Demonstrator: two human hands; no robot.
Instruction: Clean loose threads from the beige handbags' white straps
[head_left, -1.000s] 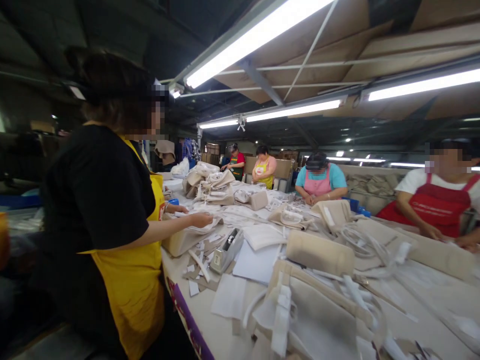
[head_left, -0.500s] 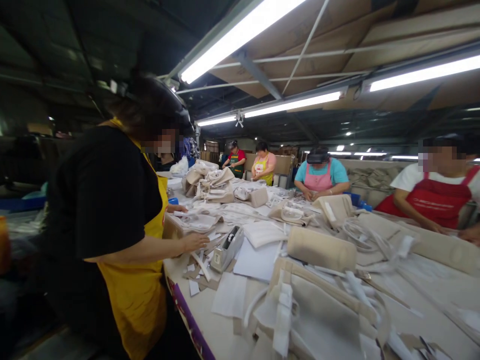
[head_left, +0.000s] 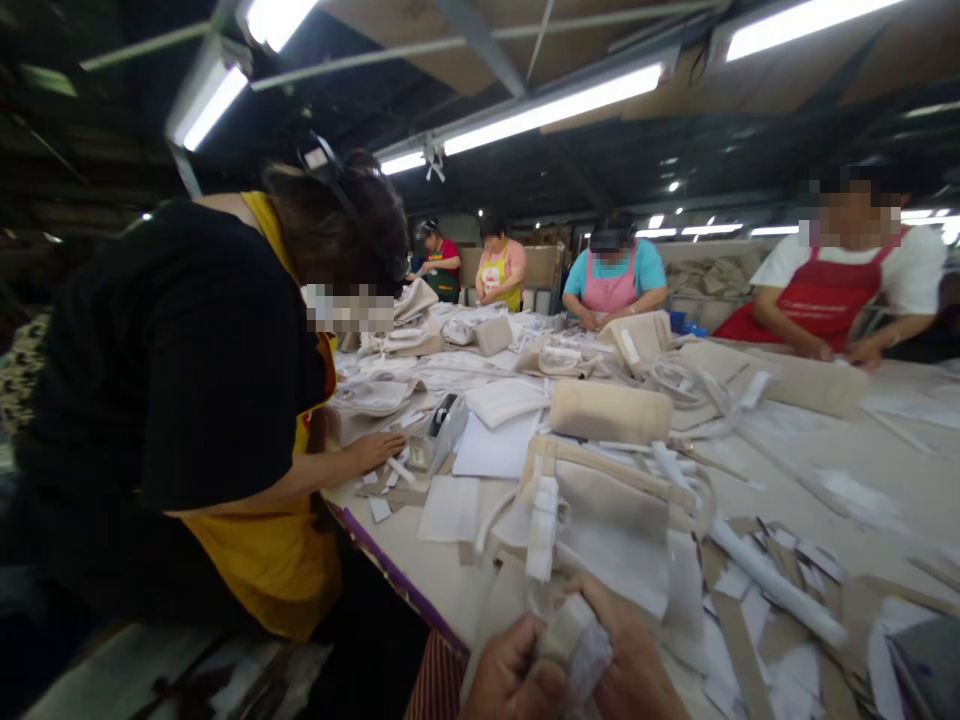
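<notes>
At the bottom edge of the view my left hand [head_left: 512, 672] and my right hand [head_left: 628, 660] are both closed round a small bundle of white strap and wrapping [head_left: 576, 640]. Just beyond them on the table [head_left: 420, 565] lies a beige fabric bag [head_left: 600, 500] with white straps. A white strap piece [head_left: 542, 527] hangs over its near edge.
A person in a black shirt and yellow apron [head_left: 187, 400] leans over the table at my left, one hand by a tape dispenser [head_left: 442, 432]. Several other people work along the far side. Beige bags, white straps and paper scraps [head_left: 772, 580] cover the table.
The view has tipped down and my two hands have come into sight holding the bundle. The person at my left has bent lower, and that person's hand has come nearer the tape dispenser.
</notes>
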